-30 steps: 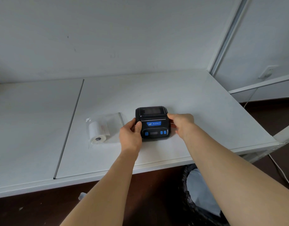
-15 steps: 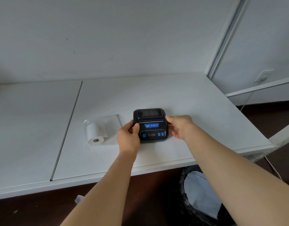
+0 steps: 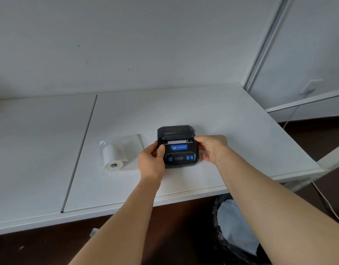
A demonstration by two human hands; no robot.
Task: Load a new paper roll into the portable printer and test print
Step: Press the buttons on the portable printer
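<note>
Black printer (image 3: 178,145) on white bench (image 3: 231,119), gripped at both sides — left hand (image 3: 151,161), right hand (image 3: 212,148).
Lid cracked open; could snap back or skid if squeezed unevenly — fresh roll (image 3: 112,157) bagged, just left.

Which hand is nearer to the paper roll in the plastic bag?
The left hand. It holds the left side of the printer, just right of the paper roll in its bag. The right hand is on the printer's far side, farther away.
</note>
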